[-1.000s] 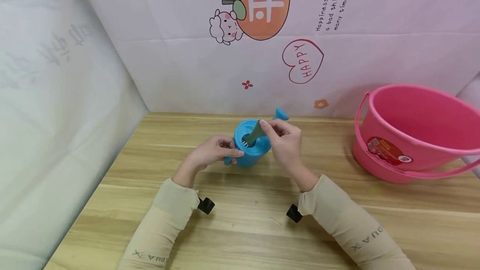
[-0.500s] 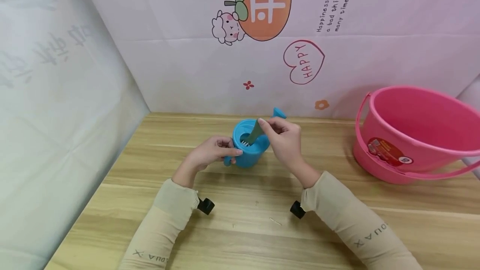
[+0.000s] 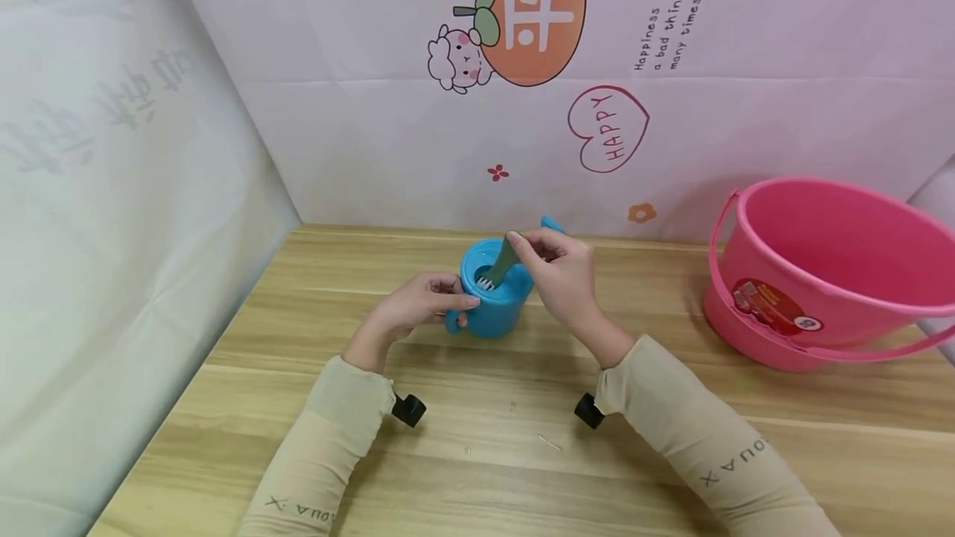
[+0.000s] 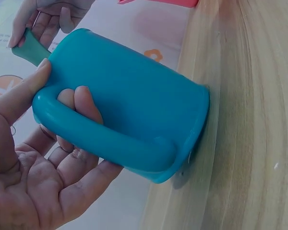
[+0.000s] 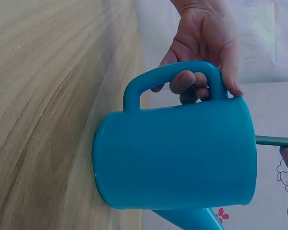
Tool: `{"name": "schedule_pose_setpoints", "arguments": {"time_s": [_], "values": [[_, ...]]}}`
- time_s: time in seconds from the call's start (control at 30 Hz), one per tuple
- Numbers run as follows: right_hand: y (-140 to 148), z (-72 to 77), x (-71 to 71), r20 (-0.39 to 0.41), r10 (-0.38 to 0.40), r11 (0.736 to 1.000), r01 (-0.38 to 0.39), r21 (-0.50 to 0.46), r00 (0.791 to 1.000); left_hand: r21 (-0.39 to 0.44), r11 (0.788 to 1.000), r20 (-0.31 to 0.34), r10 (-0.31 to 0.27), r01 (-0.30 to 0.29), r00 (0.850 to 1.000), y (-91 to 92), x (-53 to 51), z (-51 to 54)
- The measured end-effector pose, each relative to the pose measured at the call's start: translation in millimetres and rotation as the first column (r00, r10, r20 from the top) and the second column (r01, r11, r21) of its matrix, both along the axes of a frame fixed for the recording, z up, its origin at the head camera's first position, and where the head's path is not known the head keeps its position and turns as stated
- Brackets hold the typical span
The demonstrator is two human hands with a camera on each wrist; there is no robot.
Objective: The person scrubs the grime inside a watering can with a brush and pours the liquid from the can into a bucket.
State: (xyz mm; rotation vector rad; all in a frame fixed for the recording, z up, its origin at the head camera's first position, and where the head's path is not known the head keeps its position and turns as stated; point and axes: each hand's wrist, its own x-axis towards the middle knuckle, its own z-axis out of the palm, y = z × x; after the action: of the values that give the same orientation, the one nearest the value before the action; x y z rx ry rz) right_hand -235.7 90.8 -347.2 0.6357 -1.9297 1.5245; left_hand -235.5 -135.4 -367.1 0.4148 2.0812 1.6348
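Observation:
A blue watering can [image 3: 496, 317] stands on the wooden table in front of the person. My left hand [image 3: 425, 301] grips its handle [image 4: 101, 132], with fingers through the loop and the thumb on the top rim. Between thumb and fingers, my right hand [image 3: 563, 276] pinches the green handle of a small brush [image 3: 504, 262]. White bristles show at the brush's lower end, which dips into the round opening in the can's top. The inside of the can is mostly hidden. Behind the right hand, the blue spout is largely covered; part of it [image 5: 194, 219] appears in the right wrist view.
To the right stands a large pink bucket [image 3: 791, 305] with its handle hanging down in front. A thin pale sliver [image 3: 550, 442] lies on the tabletop [image 3: 448, 487] between the forearms. A printed white cloth [image 3: 358, 131] hangs behind the table's back edge.
The right hand and brush have shifted slightly left, and the brush handle stands a little steeper in the opening. The can has moved slightly left in view; both grips look the same.

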Motion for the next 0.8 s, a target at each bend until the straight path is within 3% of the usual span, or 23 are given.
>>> {"name": "schedule_pose_setpoints", "arguments": {"time_s": [0.3,0.5,0.8], "values": [[-5,2.4,-2.0,0.002,0.005,1.0,-0.005,0.026,1.0,0.067,0.998,0.067,-0.008,0.003,0.998,-4.2,-2.3,-6.7],[-6,6.7,-5.0,0.006,0.006,0.999,-0.006,0.054,1.0,0.066,0.998,0.086,-0.009,0.003,0.996,-4.2,-2.1,-8.9],[-8,18.1,-8.8,0.083,0.014,0.995,-0.022,0.097,0.996,0.061,0.998,0.097,0.015,-0.021,0.995,-1.1,-0.3,-11.1]]}}
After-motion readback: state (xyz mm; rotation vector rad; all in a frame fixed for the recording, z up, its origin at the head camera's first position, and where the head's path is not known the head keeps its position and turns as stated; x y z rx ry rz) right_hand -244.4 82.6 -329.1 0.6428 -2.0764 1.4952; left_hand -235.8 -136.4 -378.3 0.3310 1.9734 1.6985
